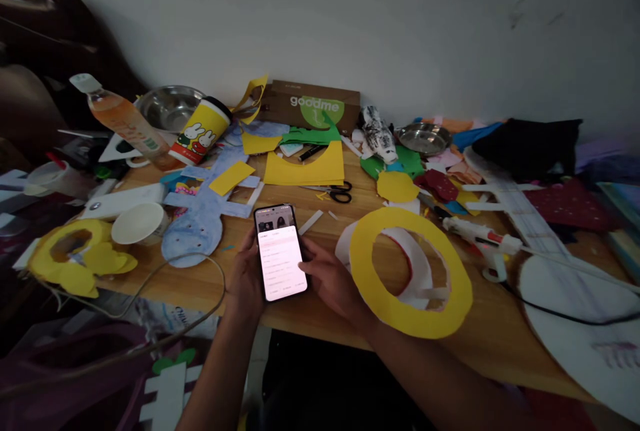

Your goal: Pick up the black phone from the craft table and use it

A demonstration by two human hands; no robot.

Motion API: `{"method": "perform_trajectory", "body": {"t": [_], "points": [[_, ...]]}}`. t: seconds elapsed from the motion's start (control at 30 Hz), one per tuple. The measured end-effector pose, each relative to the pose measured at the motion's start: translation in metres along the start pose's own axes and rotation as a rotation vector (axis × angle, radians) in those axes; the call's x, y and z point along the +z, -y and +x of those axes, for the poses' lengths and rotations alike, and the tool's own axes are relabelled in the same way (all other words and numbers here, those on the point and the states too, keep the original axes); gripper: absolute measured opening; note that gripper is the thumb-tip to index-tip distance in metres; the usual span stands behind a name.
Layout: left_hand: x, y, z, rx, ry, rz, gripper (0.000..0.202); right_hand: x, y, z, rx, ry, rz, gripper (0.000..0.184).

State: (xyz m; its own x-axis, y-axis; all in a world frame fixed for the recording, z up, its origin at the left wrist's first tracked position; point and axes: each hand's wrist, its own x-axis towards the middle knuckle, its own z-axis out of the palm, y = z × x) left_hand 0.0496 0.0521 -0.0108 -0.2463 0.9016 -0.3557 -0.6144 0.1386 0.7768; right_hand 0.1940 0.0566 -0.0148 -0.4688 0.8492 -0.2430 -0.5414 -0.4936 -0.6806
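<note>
A smartphone [281,261] with a lit white list on its screen is held upright over the front of the wooden table [320,314]. My left hand [245,277] wraps its left edge. My right hand [327,274] grips the opposite edge, the thumb touching the screen. Just right of that hand lies a yellow ring [363,271], with a white curved piece [423,264] showing through its opening. Behind the phone are black-handled scissors [340,194] and yellow sheets [305,167]. A blue-coloured paper figure [193,234] lies to the left.
A tilted drink bottle [127,121], a yellow cup [201,131] and a white bowl [139,224] stand left. A glue gun [483,234] with its cord lies right, by a large white cutout [575,324]. A brown box [315,104] stands against the wall.
</note>
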Motion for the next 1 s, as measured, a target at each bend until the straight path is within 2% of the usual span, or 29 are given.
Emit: {"method": "perform_trajectory", "body": {"t": [0.2, 0.27, 0.4, 0.5, 0.63, 0.83, 1.0], "points": [[0.002, -0.002, -0.005, 0.0, 0.012, 0.003, 0.056, -0.001, -0.001, 0.006, 0.016, -0.112, -0.032, 0.03], [0.002, -0.002, -0.006, 0.004, 0.026, 0.022, 0.058, -0.002, -0.002, 0.007, 0.022, -0.117, -0.044, 0.027], [0.001, 0.002, -0.001, -0.005, -0.029, 0.063, 0.065, -0.005, -0.004, 0.006, 0.016, -0.097, -0.063, 0.035], [0.002, 0.003, 0.004, -0.017, -0.063, 0.057, 0.052, -0.005, -0.003, 0.004, 0.004, -0.064, -0.063, 0.044], [0.003, 0.001, 0.006, -0.036, -0.012, -0.032, 0.074, -0.003, -0.001, 0.002, 0.017, -0.03, -0.057, 0.05], [0.002, 0.001, 0.005, -0.015, 0.001, -0.053, 0.064, -0.006, -0.003, 0.001, 0.006, -0.006, -0.073, 0.064], [0.001, 0.003, 0.005, -0.008, 0.007, -0.032, 0.061, -0.012, -0.006, 0.0, -0.069, 0.034, -0.228, 0.072]]}}
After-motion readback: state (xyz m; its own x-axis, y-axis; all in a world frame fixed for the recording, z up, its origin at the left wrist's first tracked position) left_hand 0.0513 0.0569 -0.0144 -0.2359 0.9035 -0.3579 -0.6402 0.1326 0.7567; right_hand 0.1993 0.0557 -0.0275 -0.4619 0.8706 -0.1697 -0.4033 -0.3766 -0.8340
